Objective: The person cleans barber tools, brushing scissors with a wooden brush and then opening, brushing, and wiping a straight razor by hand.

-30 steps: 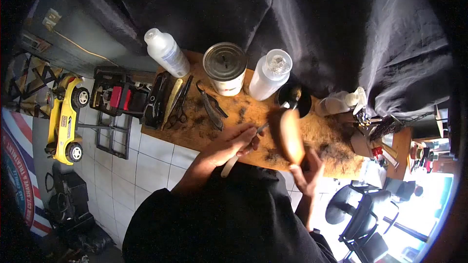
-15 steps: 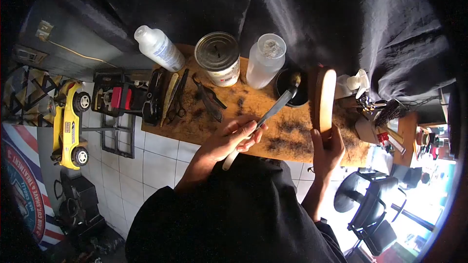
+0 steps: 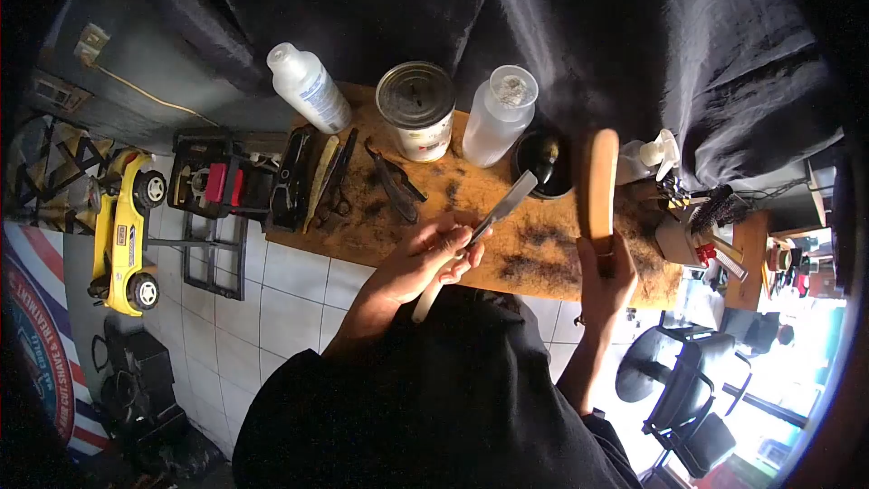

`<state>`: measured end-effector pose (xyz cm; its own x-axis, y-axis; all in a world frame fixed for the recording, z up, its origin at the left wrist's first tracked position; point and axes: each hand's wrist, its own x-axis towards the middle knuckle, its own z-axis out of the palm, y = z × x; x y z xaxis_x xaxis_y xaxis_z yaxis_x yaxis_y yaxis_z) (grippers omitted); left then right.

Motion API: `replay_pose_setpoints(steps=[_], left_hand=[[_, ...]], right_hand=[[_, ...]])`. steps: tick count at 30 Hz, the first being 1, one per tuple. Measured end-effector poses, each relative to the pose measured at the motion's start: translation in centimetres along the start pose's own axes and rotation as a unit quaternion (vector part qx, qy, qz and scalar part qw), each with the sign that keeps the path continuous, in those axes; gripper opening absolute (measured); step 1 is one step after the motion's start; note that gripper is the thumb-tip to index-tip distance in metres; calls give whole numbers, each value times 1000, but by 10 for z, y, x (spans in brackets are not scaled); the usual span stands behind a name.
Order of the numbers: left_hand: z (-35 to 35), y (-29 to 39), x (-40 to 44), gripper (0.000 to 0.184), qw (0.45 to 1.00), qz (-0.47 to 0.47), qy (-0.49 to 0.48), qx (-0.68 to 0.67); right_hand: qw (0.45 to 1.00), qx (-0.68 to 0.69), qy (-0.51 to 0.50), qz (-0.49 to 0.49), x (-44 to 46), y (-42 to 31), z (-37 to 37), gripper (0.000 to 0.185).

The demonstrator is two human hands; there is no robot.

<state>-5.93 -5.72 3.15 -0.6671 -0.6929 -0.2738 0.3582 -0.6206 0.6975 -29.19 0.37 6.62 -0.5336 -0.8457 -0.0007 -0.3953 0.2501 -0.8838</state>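
My left hand [image 3: 433, 258] is closed around a straight razor [image 3: 501, 210], its blade pointing up and right and its pale handle end below my fingers. In my right hand [image 3: 606, 281] I grip a curved wooden brush [image 3: 601, 186] by its lower end. Its light wooden back faces me, and dark bristles seem to show along the left side. The brush is held upright, apart from the razor. Just beyond the blade, a black bowl [image 3: 520, 163] on the wooden table [image 3: 543, 258] holds a dark rounded object, possibly a shaving brush.
Along the table's back stand a white bottle [image 3: 310, 89], a lidded tin [image 3: 418, 113] and a translucent bottle [image 3: 498, 118]. Scissors [image 3: 339, 186] and a folded razor [image 3: 394, 186] lie left. A spray bottle [image 3: 659, 152] and a comb holder [image 3: 683, 237] stand right. A yellow toy car [image 3: 124, 235] is far left.
The view has shifted slightly. The razor has turned a little in my left hand, showing more blade face. The wooden brush has tipped slightly and moved a little left.
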Motion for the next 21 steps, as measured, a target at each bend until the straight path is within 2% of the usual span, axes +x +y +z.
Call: replay_pose_setpoints(steps=[1, 3, 5, 6, 7, 9, 10, 11, 13, 15, 16, 17, 19, 21], left_hand=[[1, 0, -1, 31, 1000, 1, -1, -1], [3, -1, -3, 29, 1000, 12, 17, -20], [1, -3, -4, 30, 1000, 15, 14, -24], [0, -3, -5, 30, 999, 19, 11, -25], [-1, -2, -7, 30, 999, 19, 12, -27], [-3, 3, -12, 28, 997, 53, -28, -42], [-10, 0, -12, 30, 996, 66, -57, -14], [-10, -8, -11, 29, 997, 72, 27, -21], [-15, -4, -17, 30, 997, 74, 16, -19], [-19, 7, -24, 28, 998, 36, -32, -48], [-14, 11, -29, 24, 998, 19, 15, -60], [-17, 12, -31, 24, 998, 20, 15, -61], [-25, 15, -35, 22, 995, -23, -42, -85], [-34, 13, -37, 23, 993, -11, -74, -96]], right_hand=[[1000, 11, 17, -6, 0, 2, -3, 31], [1000, -11, 15, -12, -6, 9, -4, 30], [997, 21, -42, -63, -14, 9, 0, 32], [990, 97, -90, -53, -22, 6, 3, 38], [987, 63, -146, -38, -25, 9, 2, 43], [955, -8, -275, -107, -30, 7, -3, 46], [943, 30, -277, -182, -33, 8, 6, 51], [937, 5, -305, -172, -36, 3, 9, 57], [942, -26, -308, -132, -39, -3, 13, 57], [965, -69, -232, -95, -38, -3, 17, 53], [977, -86, -172, -93, -34, 5, 22, 46], [988, -45, -138, -48, -32, 4, 22, 37], [997, 8, -68, -36, -28, 13, 25, 25], [998, 42, -43, -29, -31, 10, 24, 27]])
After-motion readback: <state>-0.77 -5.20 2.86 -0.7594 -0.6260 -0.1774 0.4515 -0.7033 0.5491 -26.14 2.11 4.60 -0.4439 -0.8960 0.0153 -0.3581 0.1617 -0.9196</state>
